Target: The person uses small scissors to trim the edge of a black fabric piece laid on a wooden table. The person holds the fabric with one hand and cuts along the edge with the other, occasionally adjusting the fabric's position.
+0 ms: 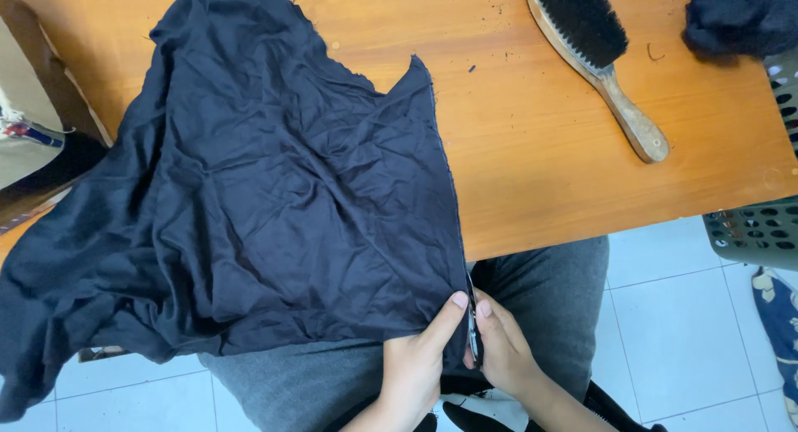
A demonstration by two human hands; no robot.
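The dark navy cloth [249, 199] lies spread over the left part of the wooden bench [565, 149], and I take it as my landmark for everything else. Its lower edge hangs off the near side of the bench and drapes onto the grey trousers [557, 291] of the person seated there. At the cloth's lower right corner I see both hands meet. The left hand [416, 365] pinches the corner from the left, thumb on top, its grip closed on the fabric. The right hand [503, 353] sits just beside it, touching the same edge, and its grip holds small scissors [473, 328] whose blades run upright along the raw edge of the cloth (whether the blades are parted I cannot tell, they are too thin to read).

To the right of the cloth, well apart from it, a wooden-handled brush [594, 62] with black bristles lies slanted on the bare bench. Farther right, at the bench's far corner, rests a second dark bundle of fabric [736, 17]. Beyond that, off the bench edge, stands a grey perforated plastic basket [761, 228] on the pale tiled floor [665, 316].
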